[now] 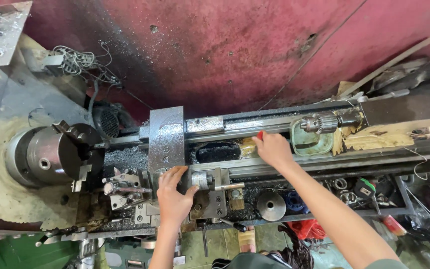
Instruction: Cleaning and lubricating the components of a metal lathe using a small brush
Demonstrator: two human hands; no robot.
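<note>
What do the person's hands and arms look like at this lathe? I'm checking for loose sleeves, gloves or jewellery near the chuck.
Both arms are bare along their whole visible length: no sleeves or cuffs. The left hand and right hand wear no gloves, and no rings, watch or bracelets show. A grey-green garment edge appears near the right upper arm.

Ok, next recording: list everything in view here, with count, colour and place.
lathe chuck: one, grey steel, left end of lathe
tool post: one, grey, right of chuck
carriage: one, grey, across the bed
drill chuck: one, silver, upper right
handwheel: one, grey, front of the bed
wall: one, worn red, behind lathe
wire tangle: one, pale, upper left
red object: one, small, at the right fingertips
left hand: one, resting on a carriage handle
right hand: one, on the bed, touching the red object
</note>
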